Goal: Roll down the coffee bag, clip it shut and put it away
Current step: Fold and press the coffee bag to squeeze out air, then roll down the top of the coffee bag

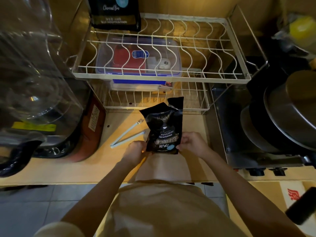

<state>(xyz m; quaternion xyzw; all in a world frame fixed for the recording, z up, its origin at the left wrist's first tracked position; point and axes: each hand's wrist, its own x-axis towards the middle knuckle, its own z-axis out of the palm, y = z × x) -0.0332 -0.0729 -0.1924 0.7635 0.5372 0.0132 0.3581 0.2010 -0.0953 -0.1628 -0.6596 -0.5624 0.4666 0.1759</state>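
A black coffee bag (163, 129) with white and blue print stands on the wooden counter (95, 161), its crumpled open top pointing away from me. My left hand (136, 149) grips the bag's lower left corner and my right hand (192, 142) grips its lower right side. A pale blue sealing clip (127, 134) lies open in a V on the counter just left of the bag, untouched.
A white wire dish rack (159, 75) stands behind the bag, with a clear plastic box (138, 57) under its upper tier. A second black coffee bag (116, 13) sits at the rack's back left. Glassware (34, 82) crowds the left; dark pans (282, 120) and a stove fill the right.
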